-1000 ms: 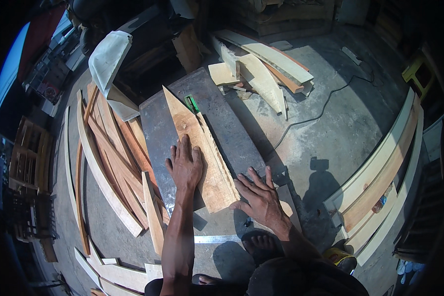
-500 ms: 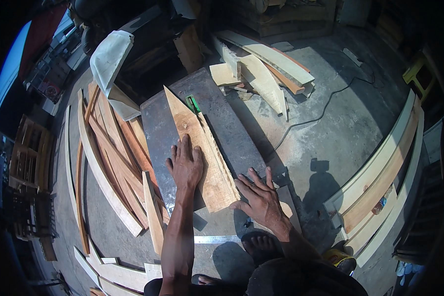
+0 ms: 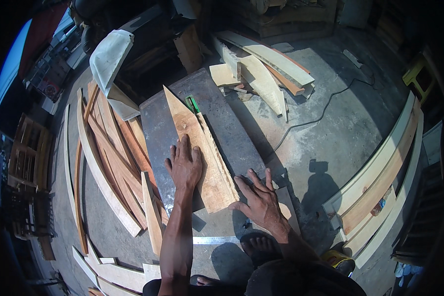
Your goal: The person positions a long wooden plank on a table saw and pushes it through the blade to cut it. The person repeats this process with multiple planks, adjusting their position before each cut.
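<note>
A pale, pointed wooden board (image 3: 214, 190) lies on the dark metal work table (image 3: 202, 81), its narrow tip toward the far end and its right edge rough. Flat on the board's left side rests my left hand (image 3: 185, 163), open with fingers stretched forward. My right hand (image 3: 259, 200) is open too, its fingers spread over the table's right near edge and its thumb at the board's near right corner. Against the board's far right edge stands a small green piece with a dark slot (image 3: 192, 104); its kind I cannot make out.
Long planks (image 3: 111, 153) lie piled on the left floor, with more boards (image 3: 375, 192) at the right. Offcuts (image 3: 261, 76) are heaped beyond the table. A black cable (image 3: 320, 116) crosses the floor. A white plastic-looking container (image 3: 108, 59) stands at the table's far left corner.
</note>
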The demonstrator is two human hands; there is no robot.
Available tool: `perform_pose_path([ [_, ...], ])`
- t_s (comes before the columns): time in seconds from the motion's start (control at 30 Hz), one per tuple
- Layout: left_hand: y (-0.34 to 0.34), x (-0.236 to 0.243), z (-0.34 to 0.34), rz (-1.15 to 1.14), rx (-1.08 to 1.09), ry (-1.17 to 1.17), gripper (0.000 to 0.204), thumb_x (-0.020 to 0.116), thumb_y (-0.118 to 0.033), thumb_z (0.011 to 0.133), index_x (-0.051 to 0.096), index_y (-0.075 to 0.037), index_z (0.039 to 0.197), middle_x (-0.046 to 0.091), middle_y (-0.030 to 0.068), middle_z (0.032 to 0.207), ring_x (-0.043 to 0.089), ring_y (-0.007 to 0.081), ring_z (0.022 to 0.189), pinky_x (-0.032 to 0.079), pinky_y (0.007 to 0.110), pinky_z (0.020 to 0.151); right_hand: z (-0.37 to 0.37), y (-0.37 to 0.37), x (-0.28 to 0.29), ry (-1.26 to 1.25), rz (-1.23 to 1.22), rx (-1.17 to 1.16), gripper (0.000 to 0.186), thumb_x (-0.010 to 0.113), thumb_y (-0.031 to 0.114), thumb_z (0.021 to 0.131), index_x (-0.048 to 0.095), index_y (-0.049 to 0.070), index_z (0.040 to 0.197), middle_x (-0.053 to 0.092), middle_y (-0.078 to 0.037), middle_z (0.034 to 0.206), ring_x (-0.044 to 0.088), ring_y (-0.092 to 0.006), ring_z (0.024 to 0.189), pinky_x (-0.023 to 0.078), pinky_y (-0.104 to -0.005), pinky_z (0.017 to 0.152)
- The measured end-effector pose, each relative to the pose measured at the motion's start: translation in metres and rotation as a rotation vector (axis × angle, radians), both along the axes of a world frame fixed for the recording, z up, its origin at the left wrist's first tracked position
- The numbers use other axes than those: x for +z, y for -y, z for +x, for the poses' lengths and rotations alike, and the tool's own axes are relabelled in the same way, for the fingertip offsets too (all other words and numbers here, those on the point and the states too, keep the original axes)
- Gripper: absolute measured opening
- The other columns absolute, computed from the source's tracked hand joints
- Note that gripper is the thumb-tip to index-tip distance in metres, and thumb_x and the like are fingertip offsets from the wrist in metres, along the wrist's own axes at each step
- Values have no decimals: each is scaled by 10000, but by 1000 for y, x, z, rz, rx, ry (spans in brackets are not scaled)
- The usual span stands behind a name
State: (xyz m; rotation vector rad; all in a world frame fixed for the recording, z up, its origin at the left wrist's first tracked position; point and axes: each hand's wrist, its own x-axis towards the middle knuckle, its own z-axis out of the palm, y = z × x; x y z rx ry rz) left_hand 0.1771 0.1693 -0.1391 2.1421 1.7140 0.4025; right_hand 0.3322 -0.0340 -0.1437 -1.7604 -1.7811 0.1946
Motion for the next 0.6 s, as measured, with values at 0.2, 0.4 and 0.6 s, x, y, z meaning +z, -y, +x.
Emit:
perform_pose_path([
  [0.2,1,1,0,-2,4,7,655,415,-490,1044,333,-208,1629,352,143,1668,206,365,1580,66,600,1259,-1,0,0,-22,13,-11,779,775,499,865,573,-11,1417,722,-186,1261,480,-387,1438,115,-678,1233],
  [0.4,0,2,1,-2,6,12,656,414,-491,1044,331,-207,1631,348,144,1670,202,372,1580,58,601,1260,-2,-1,0,-11,25,-23,765,782,491,860,585,-12,1403,723,-191,1254,491,-395,1427,117,-682,1230],
  [0.6,-1,2,1,-4,7,11,655,416,-485,1043,330,-208,1631,348,142,1671,202,378,1579,56,599,1261,-2,-1,1,-25,19,-21,765,781,491,861,587,-18,1398,714,-202,1265,497,-401,1419,120,-686,1228],
])
